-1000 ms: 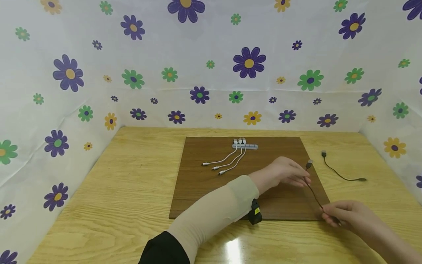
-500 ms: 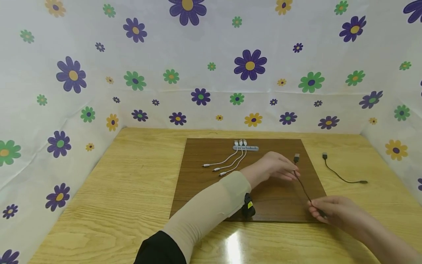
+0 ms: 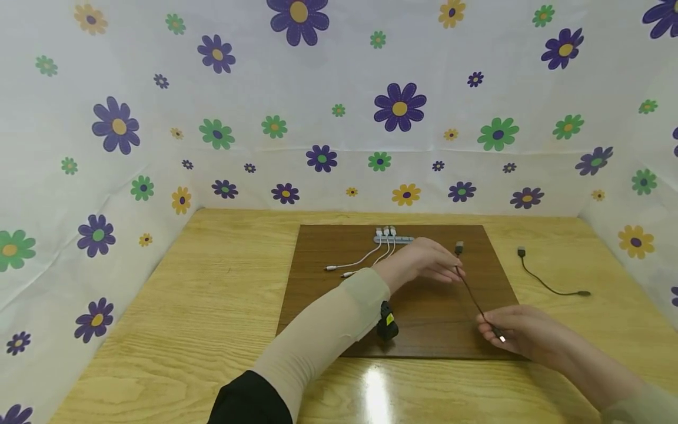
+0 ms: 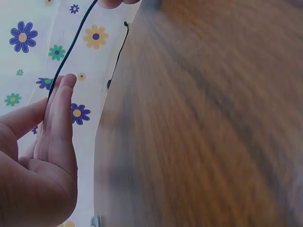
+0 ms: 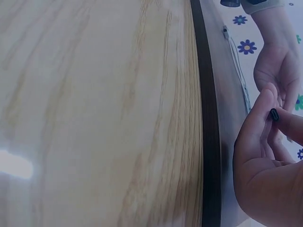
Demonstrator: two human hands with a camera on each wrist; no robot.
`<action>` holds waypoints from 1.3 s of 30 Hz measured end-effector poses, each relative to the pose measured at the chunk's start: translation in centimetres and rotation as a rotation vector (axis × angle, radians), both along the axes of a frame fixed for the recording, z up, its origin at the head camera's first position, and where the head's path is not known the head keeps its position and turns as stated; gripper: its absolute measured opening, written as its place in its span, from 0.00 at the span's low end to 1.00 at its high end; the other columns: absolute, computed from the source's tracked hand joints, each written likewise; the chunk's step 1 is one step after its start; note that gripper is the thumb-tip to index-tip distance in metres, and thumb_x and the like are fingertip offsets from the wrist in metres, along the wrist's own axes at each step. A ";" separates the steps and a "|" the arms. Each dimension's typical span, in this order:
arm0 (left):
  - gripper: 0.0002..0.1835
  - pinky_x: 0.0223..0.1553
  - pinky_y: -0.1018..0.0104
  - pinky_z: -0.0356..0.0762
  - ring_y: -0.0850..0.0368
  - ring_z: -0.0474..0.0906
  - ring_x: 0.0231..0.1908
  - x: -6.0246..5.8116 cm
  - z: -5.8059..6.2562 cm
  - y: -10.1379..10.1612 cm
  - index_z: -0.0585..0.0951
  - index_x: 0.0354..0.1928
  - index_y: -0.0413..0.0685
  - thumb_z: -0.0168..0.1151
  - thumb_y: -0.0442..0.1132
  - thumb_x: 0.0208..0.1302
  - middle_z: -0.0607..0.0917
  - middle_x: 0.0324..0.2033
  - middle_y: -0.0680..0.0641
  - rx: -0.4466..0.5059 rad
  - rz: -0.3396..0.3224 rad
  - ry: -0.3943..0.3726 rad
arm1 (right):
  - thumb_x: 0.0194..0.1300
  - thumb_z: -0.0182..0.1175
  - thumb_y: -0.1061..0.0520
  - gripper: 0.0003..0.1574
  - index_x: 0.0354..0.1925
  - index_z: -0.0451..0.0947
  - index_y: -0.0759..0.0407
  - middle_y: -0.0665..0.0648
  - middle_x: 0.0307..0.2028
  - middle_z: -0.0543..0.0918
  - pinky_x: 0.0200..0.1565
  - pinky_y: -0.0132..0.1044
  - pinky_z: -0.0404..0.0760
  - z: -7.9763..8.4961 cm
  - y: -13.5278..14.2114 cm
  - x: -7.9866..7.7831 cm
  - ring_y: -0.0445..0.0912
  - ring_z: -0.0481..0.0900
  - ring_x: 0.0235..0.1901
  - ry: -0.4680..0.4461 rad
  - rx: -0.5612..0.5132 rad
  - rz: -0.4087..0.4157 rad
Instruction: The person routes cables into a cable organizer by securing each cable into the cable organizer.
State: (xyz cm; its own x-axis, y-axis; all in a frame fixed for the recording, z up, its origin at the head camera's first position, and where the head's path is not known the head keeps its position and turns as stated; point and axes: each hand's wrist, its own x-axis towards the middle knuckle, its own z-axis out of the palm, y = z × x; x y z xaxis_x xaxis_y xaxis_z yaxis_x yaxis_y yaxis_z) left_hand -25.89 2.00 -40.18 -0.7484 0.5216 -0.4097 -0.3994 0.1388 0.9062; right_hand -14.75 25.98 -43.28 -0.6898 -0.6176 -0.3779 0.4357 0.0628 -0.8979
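A short black USB cable (image 3: 469, 290) stretches between my two hands above the brown board. My left hand (image 3: 430, 262) pinches it just below the USB-A plug (image 3: 459, 248), which points away from me. Lower down, my right hand (image 3: 516, 330) pinches the other end between thumb and fingers, and the small connector (image 3: 499, 335) pokes out toward me. In the left wrist view the cable (image 4: 71, 49) runs up from between the left thumb and fingers. The right wrist view shows the oval connector tip (image 5: 274, 114) at the right fingertips.
On the brown board (image 3: 424, 330), a grey cable holder (image 3: 405, 239) carries several white cables (image 3: 354, 261), partly hidden by my left forearm. A second black cable (image 3: 551, 285) lies on the wooden table (image 3: 212, 294) right of the board. A flowered cloth (image 3: 318, 88) stands behind.
Both hands have moved left over the board, carrying the black cable. Its small connector now shows beyond my right fingers. My left forearm now covers more of the white cables.
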 end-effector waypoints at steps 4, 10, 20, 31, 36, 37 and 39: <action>0.12 0.49 0.60 0.91 0.38 0.86 0.58 -0.6 0.2 -0.6 0.87 0.53 0.27 0.62 0.30 0.77 0.88 0.54 0.30 -0.030 -0.003 0.003 | 0.86 0.49 0.59 0.17 0.52 0.86 0.58 0.47 0.44 0.88 0.53 0.27 0.87 0.1 -0.7 -0.4 0.36 0.85 0.45 -0.010 0.020 -0.021; 0.12 0.42 0.64 0.92 0.47 0.94 0.44 -1.5 0.3 -1.2 0.88 0.52 0.27 0.64 0.31 0.76 0.89 0.52 0.31 -0.064 0.030 0.000 | 0.85 0.50 0.59 0.16 0.51 0.85 0.60 0.47 0.43 0.88 0.52 0.27 0.87 0.3 -1.8 -1.2 0.36 0.85 0.44 0.007 0.057 -0.048; 0.13 0.49 0.59 0.91 0.43 0.91 0.51 -2.6 0.7 -2.3 0.87 0.54 0.29 0.64 0.31 0.76 0.90 0.51 0.32 -0.095 0.088 0.009 | 0.85 0.49 0.61 0.17 0.49 0.85 0.60 0.48 0.42 0.88 0.50 0.28 0.87 1.1 -3.3 -2.3 0.36 0.86 0.43 0.000 0.057 -0.086; 0.14 0.57 0.54 0.87 0.47 0.94 0.44 -2.8 0.6 -3.8 0.86 0.56 0.27 0.63 0.31 0.76 0.88 0.54 0.30 -0.097 0.110 0.039 | 0.84 0.51 0.61 0.15 0.48 0.85 0.62 0.48 0.41 0.88 0.48 0.27 0.87 1.5 -5.2 -3.1 0.36 0.85 0.41 0.011 0.070 -0.097; 0.13 0.41 0.64 0.92 0.58 0.91 0.28 -2.8 0.3 -4.3 0.86 0.55 0.27 0.63 0.30 0.76 0.88 0.54 0.30 -0.104 0.130 0.039 | 0.84 0.50 0.60 0.16 0.50 0.84 0.64 0.48 0.39 0.88 0.47 0.27 0.87 1.4 -5.7 -3.4 0.36 0.85 0.39 0.023 0.094 -0.099; 0.13 0.38 0.66 0.92 0.59 0.89 0.26 -2.8 0.2 -4.4 0.86 0.55 0.27 0.63 0.30 0.76 0.88 0.54 0.30 -0.104 0.133 0.037 | 0.83 0.51 0.60 0.16 0.51 0.84 0.65 0.48 0.39 0.88 0.47 0.27 0.87 1.4 -5.8 -3.5 0.36 0.85 0.39 0.022 0.098 -0.102; 0.13 0.35 0.68 0.91 0.61 0.88 0.25 -2.9 0.1 -4.5 0.86 0.55 0.27 0.63 0.31 0.76 0.88 0.54 0.30 -0.109 0.138 0.038 | 0.83 0.52 0.60 0.15 0.51 0.84 0.66 0.48 0.38 0.88 0.46 0.27 0.88 1.4 -5.9 -3.6 0.36 0.85 0.39 0.022 0.106 -0.107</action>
State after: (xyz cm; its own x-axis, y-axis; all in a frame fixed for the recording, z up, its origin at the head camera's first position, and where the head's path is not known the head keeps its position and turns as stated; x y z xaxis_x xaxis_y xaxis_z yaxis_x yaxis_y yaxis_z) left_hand -28.75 -2.51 -40.08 -0.8256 0.3672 -0.4284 -0.3875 0.1829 0.9035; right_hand -18.39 20.03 -41.93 -0.7582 -0.4979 -0.4210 0.4254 0.1117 -0.8981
